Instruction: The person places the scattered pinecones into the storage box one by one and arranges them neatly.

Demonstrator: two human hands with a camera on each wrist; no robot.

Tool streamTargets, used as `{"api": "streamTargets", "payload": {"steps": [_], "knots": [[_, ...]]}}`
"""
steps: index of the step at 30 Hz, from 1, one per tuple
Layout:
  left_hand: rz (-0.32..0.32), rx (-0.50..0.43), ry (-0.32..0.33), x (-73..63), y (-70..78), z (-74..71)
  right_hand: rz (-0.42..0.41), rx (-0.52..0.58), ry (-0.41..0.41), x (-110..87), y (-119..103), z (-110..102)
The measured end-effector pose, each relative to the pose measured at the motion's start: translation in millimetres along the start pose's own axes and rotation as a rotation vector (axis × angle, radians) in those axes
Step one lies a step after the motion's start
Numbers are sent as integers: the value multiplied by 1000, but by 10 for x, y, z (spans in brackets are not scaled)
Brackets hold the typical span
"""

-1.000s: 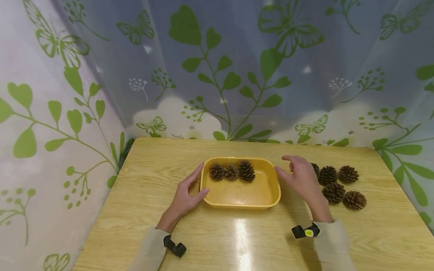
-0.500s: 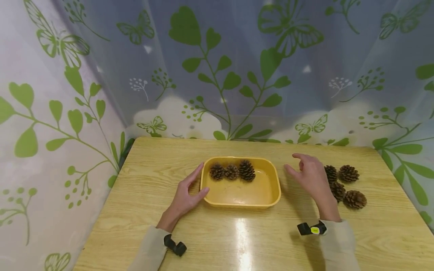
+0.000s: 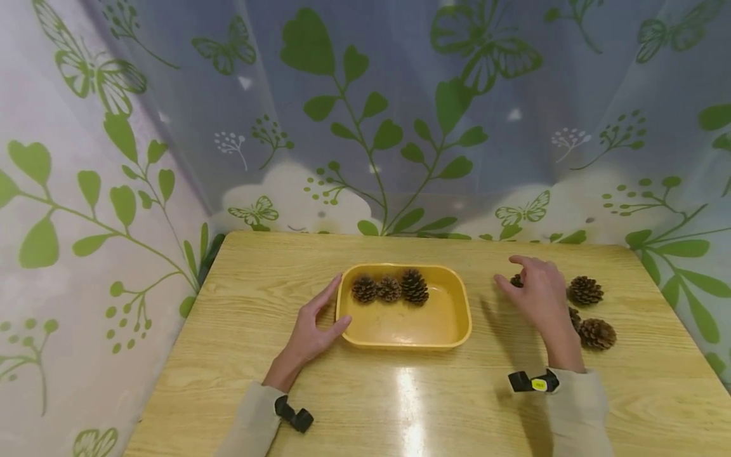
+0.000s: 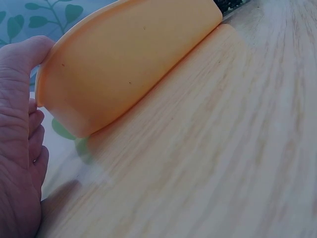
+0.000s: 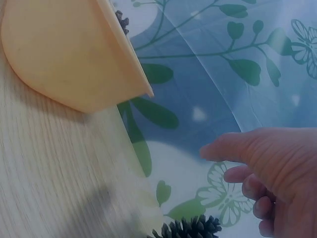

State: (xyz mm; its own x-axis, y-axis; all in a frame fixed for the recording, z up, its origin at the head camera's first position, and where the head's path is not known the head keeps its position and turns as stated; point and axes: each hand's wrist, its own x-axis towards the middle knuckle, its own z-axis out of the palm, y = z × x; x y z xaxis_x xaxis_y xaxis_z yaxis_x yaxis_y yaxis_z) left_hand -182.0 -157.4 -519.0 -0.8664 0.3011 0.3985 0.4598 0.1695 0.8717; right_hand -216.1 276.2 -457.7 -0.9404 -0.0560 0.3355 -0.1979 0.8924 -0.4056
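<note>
A yellow plastic tub (image 3: 405, 336) stands on the table, with three pine cones (image 3: 389, 289) in a row along its far side. At its left end my left hand (image 3: 311, 327) holds it, thumb over the rim and fingers along the outer wall; the left wrist view shows this hand (image 4: 17, 129) against the rim. My right hand (image 3: 539, 295) is right of the tub, fingers loosely bent with nothing between thumb and index finger. It partly hides a small group of pine cones (image 3: 586, 291); one pine cone (image 3: 516, 280) peeks out behind its thumb.
A light wood-grain table (image 3: 240, 304) carries everything. Behind it hangs a curtain (image 3: 400, 127) printed with green leaves and butterflies, and a similar cloth (image 3: 80, 190) covers the left side. A pine cone (image 5: 188, 229) shows low in the right wrist view.
My right hand has left the tub's right rim and moved right, over the pine cones, hiding more of them. My left hand and the tub have stayed in place.
</note>
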Motion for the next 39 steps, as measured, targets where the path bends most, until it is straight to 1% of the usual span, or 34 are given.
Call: {"api": "streamTargets", "payload": {"steps": [3, 11, 15, 19, 24, 28, 33, 39], "knots": [[1, 4, 1, -7, 0, 5, 17, -8, -4, -13, 39, -24], [3, 11, 11, -9, 4, 6, 17, -22, 16, -10, 97, -38], [-1, 10, 5, -12, 5, -2, 30, -53, 27, -18, 128, -48], [-5, 9, 7, -8, 1, 1, 60, -91, 32, -35, 180, -73], [9, 15, 13, -2, -12, 6, 139, -121, -33, -51, 222, -93], [4, 10, 17, -9, -18, 9, 170, -151, -95, -52, 249, -95], [-3, 6, 16, -12, -27, 9, 185, -162, -145, -55, 286, -86], [-5, 6, 10, -5, -29, 5, 162, -161, -154, -69, 323, -68]]}}
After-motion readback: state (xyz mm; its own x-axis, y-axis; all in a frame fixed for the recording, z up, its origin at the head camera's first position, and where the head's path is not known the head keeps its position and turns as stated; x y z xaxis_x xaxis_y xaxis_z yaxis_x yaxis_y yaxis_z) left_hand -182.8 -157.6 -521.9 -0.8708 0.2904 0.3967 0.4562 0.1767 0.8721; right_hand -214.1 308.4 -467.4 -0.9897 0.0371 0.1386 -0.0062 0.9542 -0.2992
